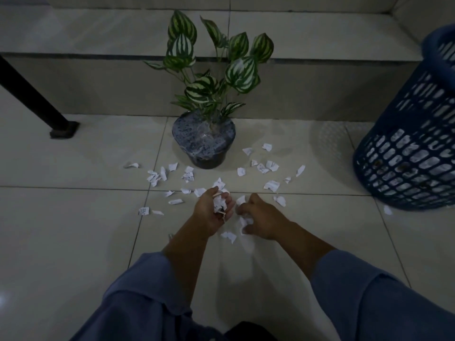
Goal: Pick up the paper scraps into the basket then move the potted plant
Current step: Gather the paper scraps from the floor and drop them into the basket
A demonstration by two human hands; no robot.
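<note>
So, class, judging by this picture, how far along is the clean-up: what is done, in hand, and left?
Done: some paper scraps are gathered in the left hand. In hand: the right hand pinches more off the floor. Left: many lie around the potted plant; whether the basket holds any is unclear, and the plant is yet to be moved.

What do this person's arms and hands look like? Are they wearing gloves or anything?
No gloves: the left hand and the right hand are bare. Both arms are in loose, wide blue cloth, the left sleeve and the right sleeve, creased and ending well short of the hands. In this dim light no watch or ring can be made out.
</note>
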